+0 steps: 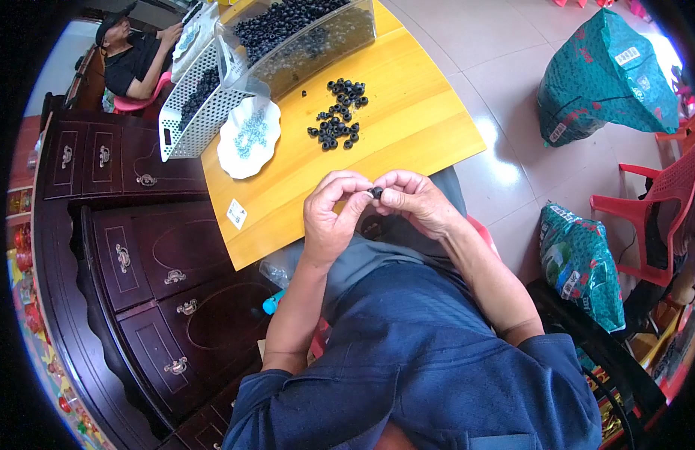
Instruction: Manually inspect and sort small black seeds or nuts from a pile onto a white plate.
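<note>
Two bare hands meet just beyond the near edge of a smooth yellow wooden desk (430, 97), above the person's lap. Between their fingertips sits one small, round, glossy black bead-like piece (376, 193), held up clear of the wood. The left hand (332, 215) is curled, its thumb and forefinger closed in a pinch at the left side of the piece; the right hand (418, 201) pinches the same piece from the other side, thumb below and forefinger above. Whether anything else lies in the grip is too small to tell.

Beyond the hands, a loose scatter of black ring-shaped pieces (329, 141) spreads over the desk. To its left stands a white scalloped dish (231, 155) with a heap of tiny pale blue, translucent bits (252, 133). Just beside the dish, a white perforated plastic basket (214, 110) holds more black pieces, and next to it a clear rectangular plastic bin (325, 61) is heaped with the same kind. A small white printed label (237, 214) is on the desk near its left corner.

At the upper left, another person in a black cap and black short-sleeved shirt (133, 71) sits on a pink plastic chair (130, 105). Dark reddish-brown wooden drawers (156, 259) line the left side; two teal printed bags (602, 82) stand on the tiled floor (505, 176) at the right.
</note>
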A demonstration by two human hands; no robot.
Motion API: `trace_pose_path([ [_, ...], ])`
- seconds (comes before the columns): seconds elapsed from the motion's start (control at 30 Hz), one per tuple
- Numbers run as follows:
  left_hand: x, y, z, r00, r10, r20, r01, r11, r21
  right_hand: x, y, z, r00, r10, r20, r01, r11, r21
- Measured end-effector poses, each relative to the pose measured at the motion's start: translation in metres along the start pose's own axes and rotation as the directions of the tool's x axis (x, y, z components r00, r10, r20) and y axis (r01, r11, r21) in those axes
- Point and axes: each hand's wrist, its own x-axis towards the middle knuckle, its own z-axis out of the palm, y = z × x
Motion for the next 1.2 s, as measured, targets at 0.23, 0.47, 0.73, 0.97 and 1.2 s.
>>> trace_pose_path([
  [0.23, 0.002, 0.004, -0.006, 0.995, 0.085, 0.059, -0.088, 0.994, 0.065, -0.003, -0.001, 0.003, 0.999, 0.028, -0.026, -0.029, 1.0, -0.006],
  [0.47, 0.0, 0.004, -0.008, 0.994, 0.008, 0.107, -0.008, 1.0, -0.004, -0.002, 0.001, 0.002, 0.999, 0.038, 0.012, -0.039, 0.999, 0.035],
  [0.73, 0.004, 0.016, -0.01, 0.982, -0.003, 0.191, -0.004, 0.999, 0.037, -0.002, -0.002, 0.009, 0.999, -0.009, 0.03, 0.007, 0.998, 0.055],
  [0.97, 0.004, 0.012, -0.015, 0.955, -0.016, 0.295, 0.007, 0.999, 0.032, -0.002, -0.004, 0.011, 0.999, -0.026, 0.034, 0.025, 0.999, 0.041],
  [1.2, 0.005, 0.011, -0.013, 0.955, -0.023, 0.295, 0.026, 1.0, -0.006, -0.001, -0.001, 0.008, 0.999, -0.016, 0.031, 0.014, 0.998, 0.054],
])
